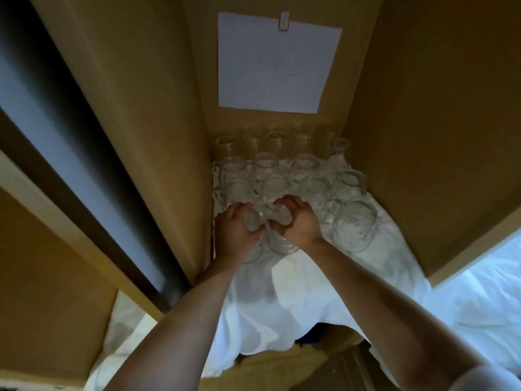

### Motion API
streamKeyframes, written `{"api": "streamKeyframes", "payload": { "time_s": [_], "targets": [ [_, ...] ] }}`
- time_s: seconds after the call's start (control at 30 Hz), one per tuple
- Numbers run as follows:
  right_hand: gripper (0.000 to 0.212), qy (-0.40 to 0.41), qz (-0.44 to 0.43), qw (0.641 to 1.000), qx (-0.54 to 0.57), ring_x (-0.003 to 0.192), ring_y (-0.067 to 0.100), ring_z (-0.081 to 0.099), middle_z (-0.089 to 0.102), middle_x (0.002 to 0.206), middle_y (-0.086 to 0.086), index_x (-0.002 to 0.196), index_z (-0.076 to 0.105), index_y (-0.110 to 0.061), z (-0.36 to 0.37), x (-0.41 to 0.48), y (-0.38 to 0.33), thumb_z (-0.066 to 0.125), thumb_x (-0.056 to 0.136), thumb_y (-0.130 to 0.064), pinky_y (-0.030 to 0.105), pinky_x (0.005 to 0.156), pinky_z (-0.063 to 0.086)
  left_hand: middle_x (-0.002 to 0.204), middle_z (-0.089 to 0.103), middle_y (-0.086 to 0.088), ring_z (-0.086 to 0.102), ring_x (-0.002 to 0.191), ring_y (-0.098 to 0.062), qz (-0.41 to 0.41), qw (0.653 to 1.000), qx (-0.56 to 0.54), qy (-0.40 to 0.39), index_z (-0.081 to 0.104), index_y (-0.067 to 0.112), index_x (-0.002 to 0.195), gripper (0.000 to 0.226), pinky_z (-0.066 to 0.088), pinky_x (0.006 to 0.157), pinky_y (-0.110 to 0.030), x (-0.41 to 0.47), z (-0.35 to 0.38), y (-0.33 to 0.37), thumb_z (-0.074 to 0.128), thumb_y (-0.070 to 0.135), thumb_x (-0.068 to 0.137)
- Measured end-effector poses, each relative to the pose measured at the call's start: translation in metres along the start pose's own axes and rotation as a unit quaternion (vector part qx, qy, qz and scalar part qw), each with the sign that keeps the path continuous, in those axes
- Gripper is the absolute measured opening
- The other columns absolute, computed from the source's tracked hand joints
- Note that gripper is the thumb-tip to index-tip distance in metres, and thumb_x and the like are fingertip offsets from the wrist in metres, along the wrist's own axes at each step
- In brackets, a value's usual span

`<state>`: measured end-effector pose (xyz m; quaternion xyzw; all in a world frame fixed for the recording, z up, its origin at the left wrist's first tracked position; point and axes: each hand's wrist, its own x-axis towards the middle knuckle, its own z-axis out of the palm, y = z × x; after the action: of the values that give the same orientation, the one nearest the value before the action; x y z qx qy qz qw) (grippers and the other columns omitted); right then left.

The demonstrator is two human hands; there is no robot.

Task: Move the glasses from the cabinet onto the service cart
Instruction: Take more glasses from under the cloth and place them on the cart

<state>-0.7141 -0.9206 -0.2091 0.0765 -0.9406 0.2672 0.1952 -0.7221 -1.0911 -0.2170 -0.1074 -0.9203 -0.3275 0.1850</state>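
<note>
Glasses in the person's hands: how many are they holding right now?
2. The left glass is gripped by the left hand; the right glass by the right hand, side by side. Fingers may hide more.

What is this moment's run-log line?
phase: pick in cabinet | left hand: grips glass | right hand: grips second glass | other glasses: standing on white cloth | cart: not in view

A white cloth (296, 283) lies right under the grip and spreads out all around it. Its near edge hangs down in soft folds. Far behind and above the grip hangs a white sheet of paper (276, 66). A small white clip (284, 21) holds its top. Well left of the grip runs a dark strip (93, 153).
</note>
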Motion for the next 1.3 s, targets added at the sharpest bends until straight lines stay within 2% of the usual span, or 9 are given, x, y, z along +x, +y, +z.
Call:
{"api": "streamKeyframes", "payload": {
  "time_s": [0.17,0.3,0.43,0.63,0.73,0.9,1.03,1.17,1.3],
  "targets": [
    [0.056,0.012,0.069,0.997,-0.019,0.102,0.028,0.062,0.041,0.141,0.004,0.118,0.061,-0.029,0.0,-0.013,-0.002,0.065,0.069,-0.056,0.034,0.076,0.056,0.112,0.064,-0.006,0.062,0.098,-0.027,-0.012,1.0,-0.009,0.006,0.065,0.016,0.11,0.056,0.046,0.082,-0.028,-0.013,-0.011,0.002,0.073,0.043,0.062],
    [0.082,0.017,0.092,0.996,-0.005,0.117,0.03,0.054,0.039,0.144,0.004,0.14,0.042,-0.026,-0.008,-0.03,-0.001,0.048,0.068,-0.065,0.037,0.085,0.053,0.127,0.052,-0.006,0.048,0.12,-0.027,-0.024,0.999,-0.013,-0.046,0.055,0.018,0.122,0.066,0.044,0.095,-0.034,-0.024,-0.02,0.009,0.075,0.04,0.064],
    [0.067,-0.009,0.123,0.992,-0.006,0.108,0.033,0.058,0.039,0.14,0.004,0.135,0.042,-0.022,-0.024,-0.05,0.0,0.066,0.078,-0.049,0.037,0.082,0.05,0.145,0.03,-0.004,0.032,0.133,-0.023,-0.059,0.99,0.042,-0.121,0.038,0.023,0.139,0.082,0.036,0.105,-0.03,-0.037,-0.029,0.021,0.08,0.031,0.069],
    [0.065,-0.047,0.096,0.994,0.025,0.104,0.028,0.057,0.044,0.125,0.005,0.122,0.045,-0.015,-0.041,-0.057,0.003,0.073,0.072,-0.044,0.038,0.082,0.052,0.132,0.034,-0.012,0.039,0.121,-0.03,-0.061,0.987,0.103,-0.104,0.035,0.01,0.131,0.085,0.039,0.098,-0.033,-0.056,-0.035,0.037,0.076,0.051,0.068],
    [0.063,-0.029,0.095,0.994,0.047,0.105,0.027,0.056,0.044,0.124,0.005,0.12,0.047,-0.016,-0.037,-0.059,0.003,0.075,0.07,-0.043,0.036,0.082,0.052,0.13,0.039,-0.013,0.042,0.121,-0.03,-0.093,0.987,0.059,-0.116,0.035,0.006,0.129,0.099,0.04,0.099,-0.034,-0.062,-0.031,0.039,0.059,0.072,0.059],
    [0.064,-0.004,0.102,0.992,0.069,0.105,0.028,0.056,0.045,0.125,0.009,0.12,0.046,-0.01,-0.032,-0.05,0.005,0.078,0.071,-0.037,0.031,0.08,0.048,0.133,0.033,-0.015,0.04,0.121,-0.03,-0.083,0.994,0.059,-0.037,0.033,0.003,0.13,0.084,0.038,0.101,-0.036,-0.059,-0.022,0.035,0.077,0.044,0.071],
    [0.067,0.044,0.128,0.98,0.143,0.105,0.025,0.053,0.043,0.121,0.012,0.117,0.046,-0.003,-0.02,-0.057,0.008,0.083,0.066,-0.026,0.024,0.086,0.044,0.121,0.041,-0.016,0.048,0.108,-0.033,-0.07,0.993,0.097,-0.012,0.04,0.002,0.119,0.078,0.036,0.09,-0.026,-0.06,-0.007,0.028,0.075,0.05,0.069],
    [0.07,0.09,0.166,0.96,0.205,0.103,0.018,0.043,0.04,0.122,0.014,0.118,0.043,0.0,-0.014,-0.064,0.011,0.084,0.063,-0.016,0.01,0.085,0.031,0.11,0.049,-0.02,0.056,0.092,-0.037,-0.098,0.992,0.046,0.071,0.031,0.015,0.108,0.077,0.052,0.071,-0.036,-0.067,0.001,0.031,0.085,0.042,0.06],
    [0.074,0.07,0.195,0.96,0.187,0.108,0.024,0.046,0.037,0.128,0.014,0.123,0.039,-0.002,-0.015,-0.077,0.015,0.083,0.066,-0.021,0.02,0.081,0.036,0.109,0.048,-0.022,0.056,0.088,-0.038,-0.182,0.98,0.046,0.06,0.036,0.004,0.114,0.081,0.052,0.067,-0.038,-0.079,0.003,0.041,0.081,0.048,0.063]
  ]
}}
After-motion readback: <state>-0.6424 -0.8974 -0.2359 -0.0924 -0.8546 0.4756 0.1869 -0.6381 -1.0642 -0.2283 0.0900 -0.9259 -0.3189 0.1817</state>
